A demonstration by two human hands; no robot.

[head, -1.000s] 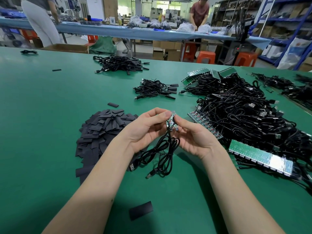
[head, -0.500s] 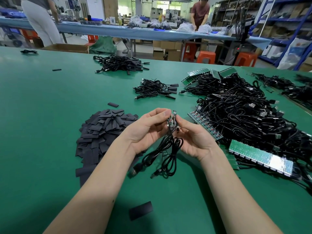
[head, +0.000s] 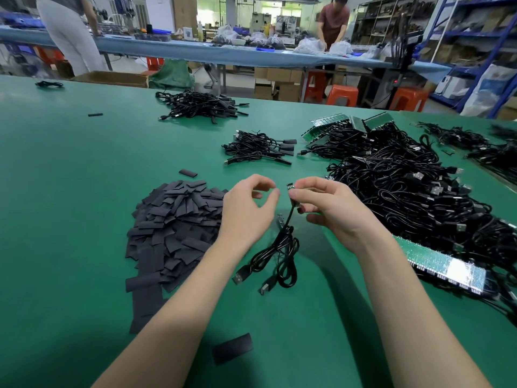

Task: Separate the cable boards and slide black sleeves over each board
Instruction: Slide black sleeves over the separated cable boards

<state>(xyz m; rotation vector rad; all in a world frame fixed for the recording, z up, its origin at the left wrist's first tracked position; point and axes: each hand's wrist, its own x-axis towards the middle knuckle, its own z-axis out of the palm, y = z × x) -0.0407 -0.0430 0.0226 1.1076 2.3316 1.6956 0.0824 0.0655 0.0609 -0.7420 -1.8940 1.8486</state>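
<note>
The right grip (head: 321, 203) is pinching one small cable board (head: 291, 191) between thumb and fingers, holding it upright above the green worktop (head: 70, 191), while the left grip (head: 249, 208) is now holding nothing, its thumb and forefinger curling toward each other with a gap between them. Half a second ago both were pressing together on a joined pair of boards; now they are sitting apart, and a second small board (head: 280, 219) is showing blurred just below and between them, no longer in either grip. Whether it is falling or hanging by its cable cannot be told. The black cables (head: 279, 253) are trailing down from the held board, looping onto the worktop with their USB plugs (head: 240, 275) lying nearer the viewer than before. The heap of black sleeves (head: 176, 222) is lying just beside the left wrist, unchanged, with one loose sleeve (head: 232, 350) near the bottom edge. The large tangle of cables and green board strips (head: 444, 264) is staying on the right side.
</note>
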